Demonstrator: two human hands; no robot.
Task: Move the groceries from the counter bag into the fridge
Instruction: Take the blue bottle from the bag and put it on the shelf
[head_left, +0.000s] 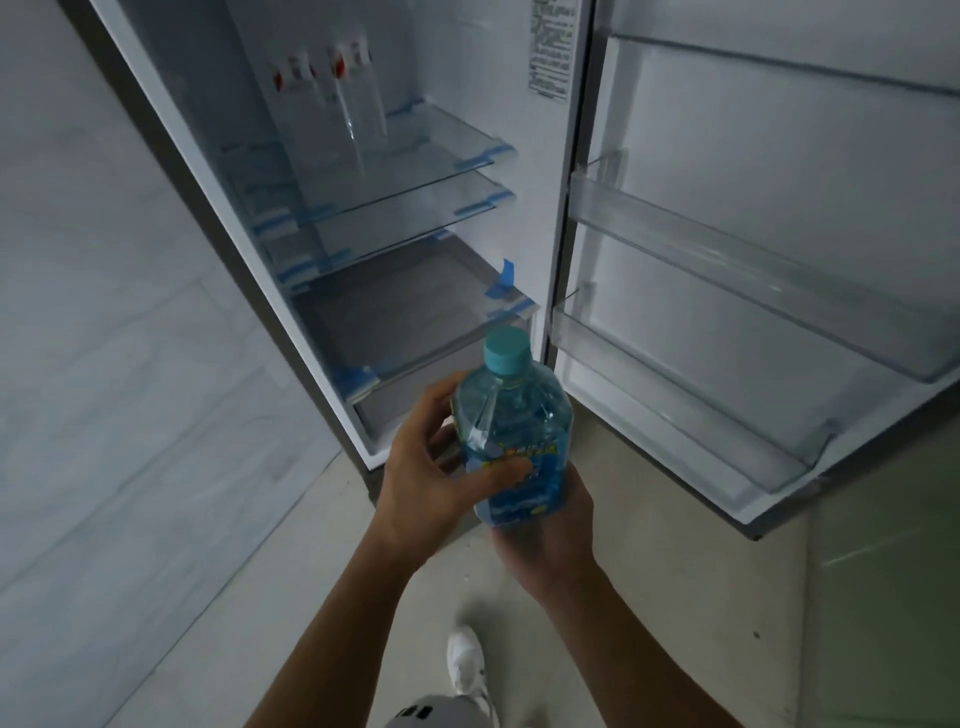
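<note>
Bottle (511, 421): I hold it upright with both hands, left hand (431, 478) gripping its side, right hand (550, 540) cupping its base, open fridge (395, 218) just beyond.

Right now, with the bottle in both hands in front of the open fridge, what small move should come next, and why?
Probably carry the bottle up and right toward the lower door bin. Both the left hand and the right hand hold it upright, cap on, outside the fridge. The door stands open, and that bin looks bare and closest.
</note>
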